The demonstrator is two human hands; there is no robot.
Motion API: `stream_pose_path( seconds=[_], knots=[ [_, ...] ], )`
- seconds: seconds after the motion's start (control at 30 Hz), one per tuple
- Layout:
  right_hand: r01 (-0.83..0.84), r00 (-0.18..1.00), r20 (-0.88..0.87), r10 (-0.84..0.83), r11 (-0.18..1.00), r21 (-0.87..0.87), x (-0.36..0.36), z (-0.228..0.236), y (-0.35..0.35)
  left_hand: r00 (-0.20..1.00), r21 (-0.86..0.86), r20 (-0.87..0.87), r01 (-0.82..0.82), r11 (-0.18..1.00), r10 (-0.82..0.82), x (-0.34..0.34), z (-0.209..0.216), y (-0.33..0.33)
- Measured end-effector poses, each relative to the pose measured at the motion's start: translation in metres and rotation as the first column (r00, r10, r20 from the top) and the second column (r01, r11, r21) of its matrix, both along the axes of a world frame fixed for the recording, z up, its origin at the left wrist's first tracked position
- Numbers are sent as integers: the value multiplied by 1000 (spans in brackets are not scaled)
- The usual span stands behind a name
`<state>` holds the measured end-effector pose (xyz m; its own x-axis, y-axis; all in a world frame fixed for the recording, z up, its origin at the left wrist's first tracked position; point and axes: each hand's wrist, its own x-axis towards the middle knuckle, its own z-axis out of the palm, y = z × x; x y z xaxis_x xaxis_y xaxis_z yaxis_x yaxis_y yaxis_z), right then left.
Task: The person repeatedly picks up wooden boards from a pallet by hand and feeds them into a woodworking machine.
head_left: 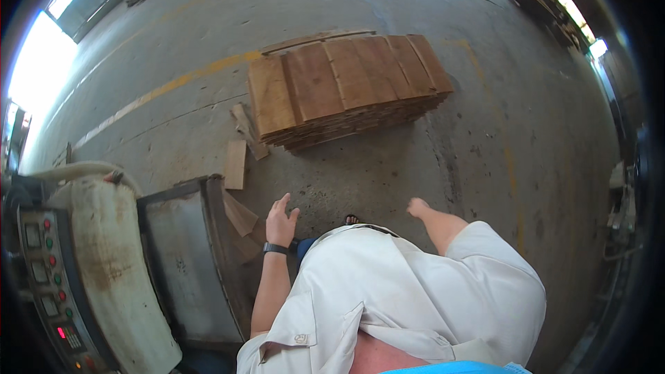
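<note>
Head view: left hand (278,226) empty, fingers spread, near the metal-sided machine (183,263). Right hand (418,208) shows too small, can't tell its grip. Wooden board stack (360,73) sits on concrete floor (346,180) ahead, apart from both hands.

I stand on a grey concrete floor (561,131), scuffed and stained, with a thin crack line towards ten o'clock. A yellow line (201,71) crosses at ten, its outer end worn to white; a fainter yellow stripe (474,59) bends from my two o'clock past three. Daylight pours in through a wide bright opening (43,62) at ten, and through narrow gaps (571,10) at two. Between two and three, a dark wall (623,93) rises. Glare whitens the floor's far edge at one.
</note>
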<state>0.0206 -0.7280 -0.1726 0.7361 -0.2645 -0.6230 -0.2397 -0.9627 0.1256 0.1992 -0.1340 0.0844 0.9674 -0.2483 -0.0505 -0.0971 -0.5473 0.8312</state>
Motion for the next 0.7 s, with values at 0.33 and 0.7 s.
stream_pose_path(
  seconds=[0.33, 0.7],
  knots=[
    [607, 787, -299, -540, 764, 218, -104, 42, 63, 929, 53, -175, 339, 939, -325, 34, -2, -134],
    [355, 792, 158, -589, 656, 666, 196, 67, 130, 917, 113, -196, 373, 921, -347, 170, -30, -158]
  ],
)
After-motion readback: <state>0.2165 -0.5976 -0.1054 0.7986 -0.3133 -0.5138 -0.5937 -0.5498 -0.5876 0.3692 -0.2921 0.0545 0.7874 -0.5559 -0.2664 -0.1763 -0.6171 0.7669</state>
